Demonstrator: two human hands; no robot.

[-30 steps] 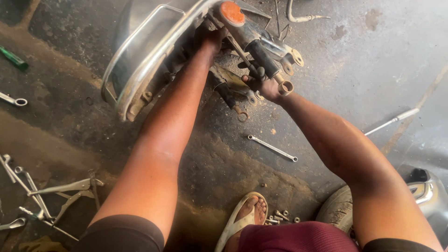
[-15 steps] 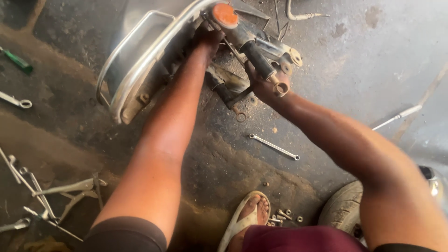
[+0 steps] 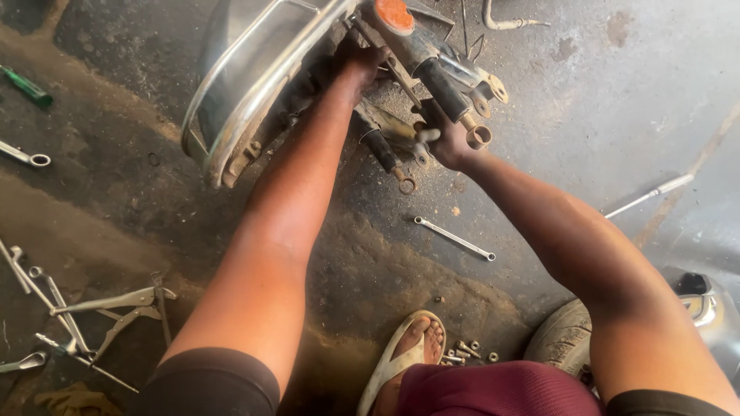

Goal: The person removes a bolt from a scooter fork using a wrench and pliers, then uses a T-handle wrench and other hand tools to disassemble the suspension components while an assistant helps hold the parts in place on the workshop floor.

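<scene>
Head view: hands (image 3: 443,142) against motorcycle frame (image 3: 262,92)

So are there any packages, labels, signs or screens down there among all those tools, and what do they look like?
None in view. On the concrete floor lie only bare metal tools, such as a spanner, and a motorcycle part that the left hand and the right hand grip.
</scene>
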